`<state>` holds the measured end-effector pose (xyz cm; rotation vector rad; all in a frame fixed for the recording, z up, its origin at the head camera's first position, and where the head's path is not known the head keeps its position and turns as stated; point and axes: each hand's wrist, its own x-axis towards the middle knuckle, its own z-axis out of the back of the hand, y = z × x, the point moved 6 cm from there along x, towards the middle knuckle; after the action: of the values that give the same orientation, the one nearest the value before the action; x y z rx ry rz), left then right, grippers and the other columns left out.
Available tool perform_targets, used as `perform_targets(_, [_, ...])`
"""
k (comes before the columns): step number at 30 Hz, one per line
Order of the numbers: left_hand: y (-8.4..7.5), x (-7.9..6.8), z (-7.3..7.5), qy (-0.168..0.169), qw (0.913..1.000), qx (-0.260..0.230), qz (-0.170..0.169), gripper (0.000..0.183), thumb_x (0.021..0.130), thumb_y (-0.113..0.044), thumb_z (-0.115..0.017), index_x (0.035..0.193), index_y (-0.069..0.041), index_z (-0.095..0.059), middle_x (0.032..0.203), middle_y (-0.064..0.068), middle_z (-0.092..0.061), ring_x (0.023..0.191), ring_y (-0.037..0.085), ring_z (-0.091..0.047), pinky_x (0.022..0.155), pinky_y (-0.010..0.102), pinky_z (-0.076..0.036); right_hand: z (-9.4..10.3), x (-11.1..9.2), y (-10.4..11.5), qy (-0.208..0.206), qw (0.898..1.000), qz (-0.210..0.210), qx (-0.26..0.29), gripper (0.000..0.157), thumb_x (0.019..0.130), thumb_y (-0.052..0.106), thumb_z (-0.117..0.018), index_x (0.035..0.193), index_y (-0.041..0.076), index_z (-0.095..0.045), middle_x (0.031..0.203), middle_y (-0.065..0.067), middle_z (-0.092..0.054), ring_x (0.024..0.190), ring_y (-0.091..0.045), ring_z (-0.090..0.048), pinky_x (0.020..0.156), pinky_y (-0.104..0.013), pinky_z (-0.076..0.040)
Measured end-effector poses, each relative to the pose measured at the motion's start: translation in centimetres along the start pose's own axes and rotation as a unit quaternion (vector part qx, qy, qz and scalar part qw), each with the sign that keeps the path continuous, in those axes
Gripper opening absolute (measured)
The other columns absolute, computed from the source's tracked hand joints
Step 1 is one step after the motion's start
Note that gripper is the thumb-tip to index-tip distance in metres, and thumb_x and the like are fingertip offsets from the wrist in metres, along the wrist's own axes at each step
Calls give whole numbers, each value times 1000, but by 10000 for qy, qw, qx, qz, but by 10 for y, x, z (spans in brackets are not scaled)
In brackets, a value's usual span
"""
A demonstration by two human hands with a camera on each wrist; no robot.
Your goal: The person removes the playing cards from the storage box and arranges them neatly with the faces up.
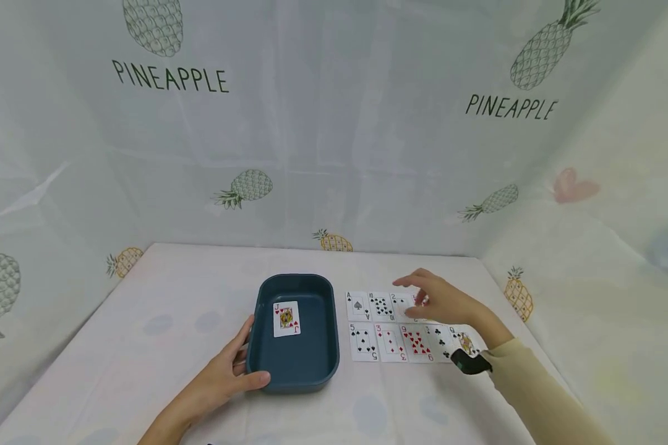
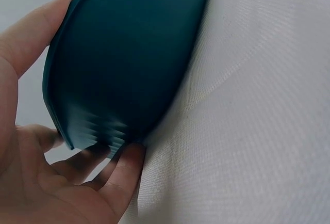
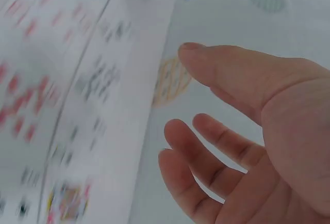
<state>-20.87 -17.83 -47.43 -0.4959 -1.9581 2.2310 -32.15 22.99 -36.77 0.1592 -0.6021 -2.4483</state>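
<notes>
My left hand [image 1: 222, 374] grips the near left side of a dark blue rectangular tray [image 1: 306, 364]. In the left wrist view the thumb lies at the tray's rim and the fingers reach along its outer wall. A jack of hearts playing card [image 1: 286, 319] lies face up inside, towards the left wall. Above the upper row of cards hovers my right hand [image 1: 436, 301], fingers bent and spread, holding nothing. It partly covers the two of spades [image 1: 399, 303] and hides most of the cards farther right in that row.
Face-up cards lie in two rows right of the tray, among them an ace of spades [image 1: 359, 306], a three of diamonds [image 1: 390, 343] and a queen [image 1: 467, 343]. A white cloth [image 1: 161, 371] covers the table. Pineapple-printed curtains [image 1: 356, 123] rise behind and at both sides.
</notes>
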Motion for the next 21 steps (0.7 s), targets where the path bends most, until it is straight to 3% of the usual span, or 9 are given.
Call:
perform_targets(5, [1, 0, -1, -42, 10000, 33, 33, 111, 94, -24, -83, 173, -30, -4, 175, 22, -14, 146, 39, -50, 106, 38, -56, -19, 50, 53, 62, 9991, 338, 256, 62, 93, 19, -84, 150, 15, -59, 139, -11, -57, 97, -17, -68, 78, -28, -59])
perform_targets(11, [1, 1, -2, -27, 9999, 88, -61, 111, 95, -23, -82, 173, -29, -3, 175, 23, -15, 147, 41, -49, 103, 34, -57, -47, 102, 103, 392, 9963, 591, 479, 66, 95, 20, -82, 154, 12, -55, 142, -16, -56, 96, -16, -69, 81, -29, -59])
perform_targets(16, [1, 1, 0, -6, 9999, 96, -100, 110, 96, -23, -81, 173, -29, -2, 174, 24, -16, 147, 41, -49, 103, 35, -57, -76, 138, 129, 537, 9948, 685, 536, 66, 95, 22, -83, 154, 10, -55, 143, -20, -55, 90, -14, -65, 84, -28, -58])
perform_targets(21, [0, 1, 0, 85, 9997, 62, -209, 110, 96, -22, -81, 173, -27, -2, 174, 25, -16, 146, 42, -50, 102, 33, -58, -103, 158, 142, 777, 9944, 525, 486, 67, 92, 23, -85, 152, 9, -58, 141, -20, -55, 92, -17, -65, 85, -28, -57])
